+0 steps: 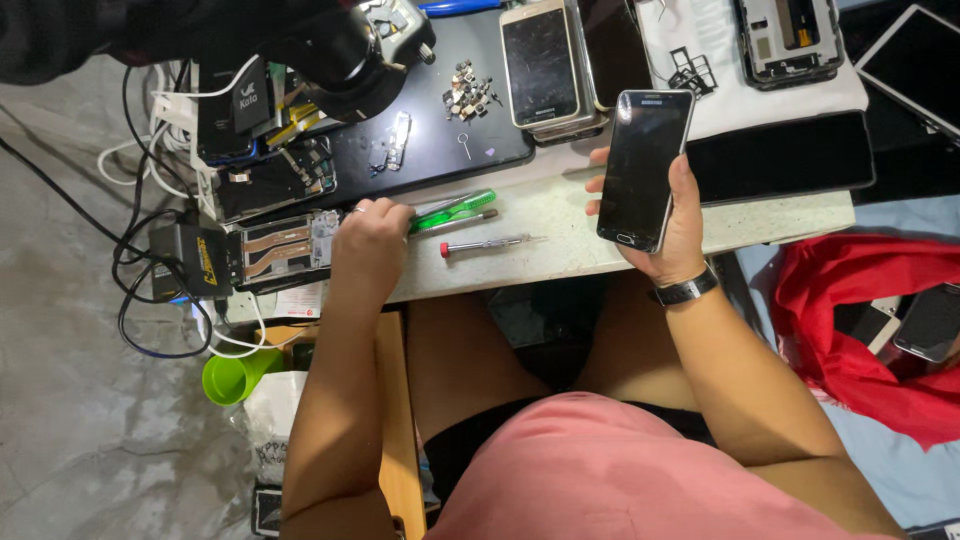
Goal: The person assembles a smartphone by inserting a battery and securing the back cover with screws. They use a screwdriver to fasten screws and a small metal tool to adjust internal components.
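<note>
I hold one black phone [642, 170]. Two screwdrivers lie on my bench [570, 225]: one green-handled [452, 211], one red-tipped [485, 244].

The smartphone [643, 168] is glossy black with a silver edge — the screwdriver [452, 211] handle clear green. A small screwdriver [483, 244] has a red cap, the cloth [850, 330] is red, the cup [232, 377] lime green, the shirt [640, 480] pink.

Wearing a pink top [640, 470], dark shorts [470, 440] and a black wristband [686, 290] at three o'clock, arms bare.
</note>
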